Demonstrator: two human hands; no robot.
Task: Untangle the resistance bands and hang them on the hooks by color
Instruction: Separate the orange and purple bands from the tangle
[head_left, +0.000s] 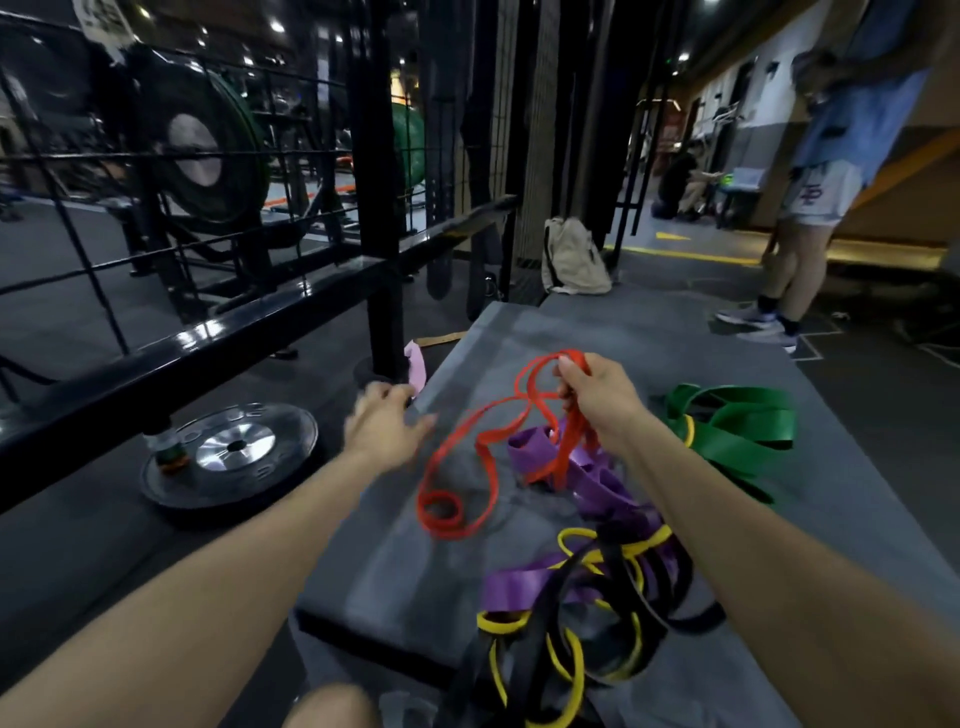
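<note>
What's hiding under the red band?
Under the red band, held up by the right hand, lie a purple band and the gray mat. Parts under the tangle stay hidden.

Bare grey worktop (649, 332) lies open on the far side, and a clear strip runs along its left edge between the red band (467, 467) and the black rail (208, 343). The near right is clogged by a tangle of purple, black and yellow bands (587, 587), with green bands (737, 431) heaped at the right edge. Left of the worktop, a weight plate (234, 452) lies on the floor, and the black post (382, 208) with its wire grid closes off that side.
</note>
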